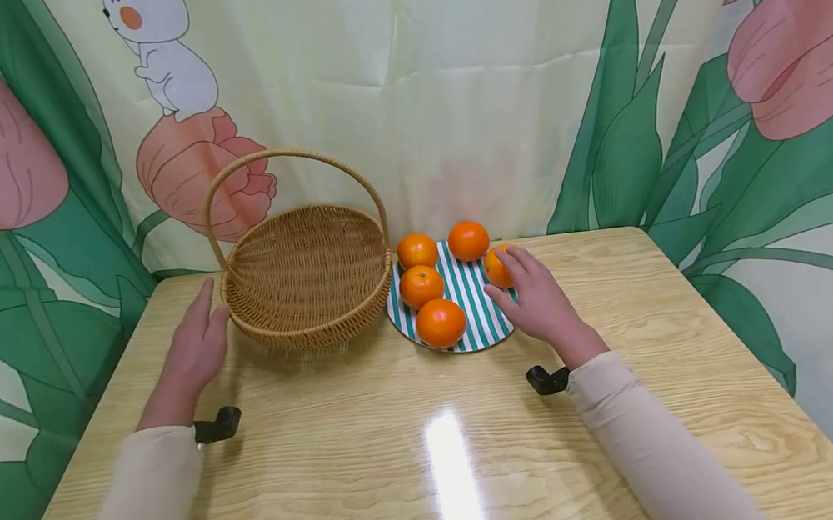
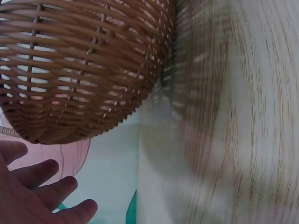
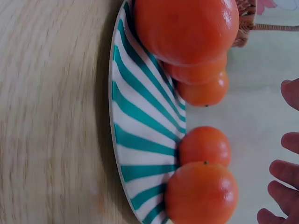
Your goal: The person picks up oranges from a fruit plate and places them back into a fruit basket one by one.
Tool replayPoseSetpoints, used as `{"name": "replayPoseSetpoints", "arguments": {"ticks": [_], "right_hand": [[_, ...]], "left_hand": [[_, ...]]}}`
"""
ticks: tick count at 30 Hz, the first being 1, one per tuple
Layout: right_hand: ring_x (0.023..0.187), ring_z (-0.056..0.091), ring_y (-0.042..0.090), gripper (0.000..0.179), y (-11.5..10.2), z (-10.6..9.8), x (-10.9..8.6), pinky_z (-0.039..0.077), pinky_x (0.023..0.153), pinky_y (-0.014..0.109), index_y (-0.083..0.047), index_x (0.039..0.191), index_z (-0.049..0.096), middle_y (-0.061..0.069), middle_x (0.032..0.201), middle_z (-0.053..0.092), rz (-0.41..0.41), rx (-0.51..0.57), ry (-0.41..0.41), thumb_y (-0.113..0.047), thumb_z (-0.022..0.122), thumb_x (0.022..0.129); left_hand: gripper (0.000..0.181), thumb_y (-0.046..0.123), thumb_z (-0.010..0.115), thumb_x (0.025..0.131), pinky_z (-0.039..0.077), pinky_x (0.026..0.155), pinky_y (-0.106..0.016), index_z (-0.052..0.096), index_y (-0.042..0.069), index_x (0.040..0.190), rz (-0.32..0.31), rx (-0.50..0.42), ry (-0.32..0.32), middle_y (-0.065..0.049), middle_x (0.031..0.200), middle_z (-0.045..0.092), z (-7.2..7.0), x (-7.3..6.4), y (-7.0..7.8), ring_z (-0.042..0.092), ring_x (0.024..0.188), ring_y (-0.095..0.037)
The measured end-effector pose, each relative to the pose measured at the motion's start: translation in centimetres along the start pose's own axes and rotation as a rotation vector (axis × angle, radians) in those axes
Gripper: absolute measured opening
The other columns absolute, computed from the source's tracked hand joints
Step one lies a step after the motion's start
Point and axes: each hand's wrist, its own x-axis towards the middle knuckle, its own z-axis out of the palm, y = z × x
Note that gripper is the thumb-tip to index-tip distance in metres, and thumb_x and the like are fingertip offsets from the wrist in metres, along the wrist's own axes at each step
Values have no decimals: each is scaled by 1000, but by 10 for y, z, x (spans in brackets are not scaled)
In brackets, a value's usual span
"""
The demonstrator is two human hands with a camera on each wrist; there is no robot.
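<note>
A brown wicker basket (image 1: pixel 307 275) with a tall arched handle stands at the back left, and I see no fruit inside it. My left hand (image 1: pixel 197 341) is at the basket's left side, its fingers loosely straight and holding nothing. In the left wrist view, those fingers (image 2: pixel 41 179) are beside the woven wall (image 2: pixel 79 70). Right of the basket, several oranges (image 1: pixel 441 323) sit on a round green-and-white striped plate (image 1: pixel 478 321). My right hand (image 1: pixel 538 297) hovers over the plate's right side with fingers spread, partly covering the rightmost orange (image 1: pixel 497 267). In the right wrist view, its fingertips (image 3: pixel 285 172) are apart from the fruit.
A light wooden table (image 1: pixel 345 459) lies under everything, with a bright reflection near its front. Behind it hangs a curtain (image 1: pixel 476 95) printed with tulips and a white cartoon animal. Black camera mounts (image 1: pixel 218 425) are strapped at both wrists.
</note>
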Motion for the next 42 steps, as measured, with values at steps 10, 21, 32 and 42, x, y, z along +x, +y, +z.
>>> {"name": "replayPoseSetpoints", "arguments": {"ticks": [10, 21, 32, 42], "right_hand": [[142, 32, 34, 68, -21, 15, 1, 33, 112, 57, -17, 153, 30, 12, 158, 26, -18, 70, -78, -49, 51, 97], [141, 34, 34, 69, -31, 32, -1, 34, 111, 57, -19, 153, 31, 11, 157, 29, -46, 107, -106, -53, 49, 96], [140, 36, 36, 73, -40, 44, -4, 35, 111, 56, -21, 153, 30, 9, 157, 29, -37, 157, -181, -56, 54, 93], [136, 41, 34, 79, -44, 53, -8, 39, 109, 52, -23, 153, 31, 8, 156, 30, -36, 168, -199, -57, 60, 88]], "left_hand": [[62, 45, 15, 104, 5, 116, -65, -8, 21, 156, -44, -281, 41, -10, 164, -4, 19, 8, 3, -2, 149, -38], [58, 40, 18, 104, 8, 119, -59, -5, 30, 157, -117, -430, 118, -4, 164, -1, 37, 14, 11, 4, 150, -32], [56, 25, 20, 104, 16, 120, -50, 4, 32, 156, -139, -525, 222, 0, 164, 4, 49, 17, 14, 12, 149, -25], [57, 24, 20, 103, 16, 121, -47, 0, 36, 155, -139, -580, 235, 6, 164, 2, 53, 15, 16, 11, 149, -21]]}}
